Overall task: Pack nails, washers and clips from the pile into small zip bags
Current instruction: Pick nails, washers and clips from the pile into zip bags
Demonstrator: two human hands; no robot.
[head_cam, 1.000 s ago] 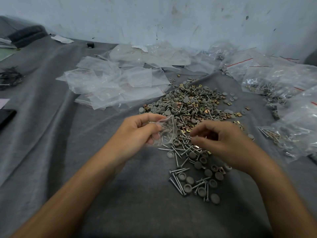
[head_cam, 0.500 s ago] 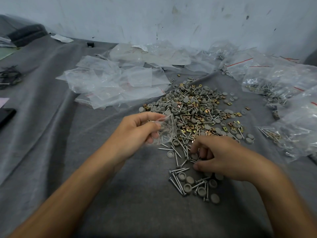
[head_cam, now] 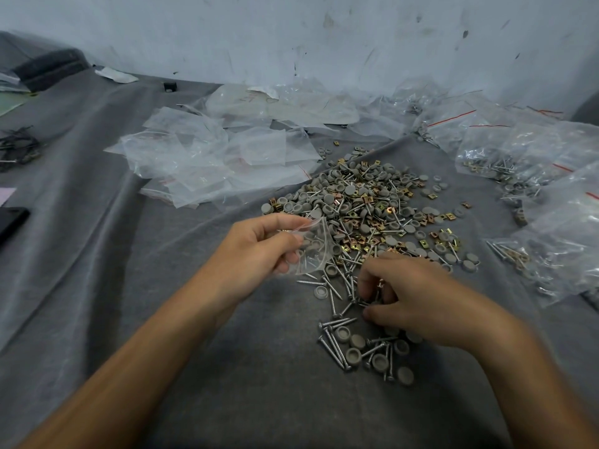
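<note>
Pinching a small zip bag point(head_cam: 316, 251) by its top edge between thumb and forefinger, the left hand point(head_cam: 256, 251) holds it just above the near edge of the pile point(head_cam: 366, 205). The grey shapes showing through the clear plastic may be inside the bag or behind it; I cannot tell which. Just beside it the right hand point(head_cam: 411, 299) is down on the cloth, its fingers curled in among loose nails point(head_cam: 337, 346). Whether they have anything in the pinch is hidden by the knuckles.

Around that hand lies a small batch of nails and grey washers point(head_cam: 351, 354), set a little apart from the main heap, where brass clips point(head_cam: 353, 246) are mixed through the rest. Judged from this, the step in hand is gathering one bag's share, and the bag is not yet sealed.

Further out, the picture is of a job partly done. Filled bags point(head_cam: 499, 160) with red zip lines are heaped along the right side of the grey cloth point(head_cam: 129, 286), so a good number are packed. Yet the pile is large, and a loose spread of empty bags point(head_cam: 210, 163) waits behind the left hand — plenty remains.
</note>
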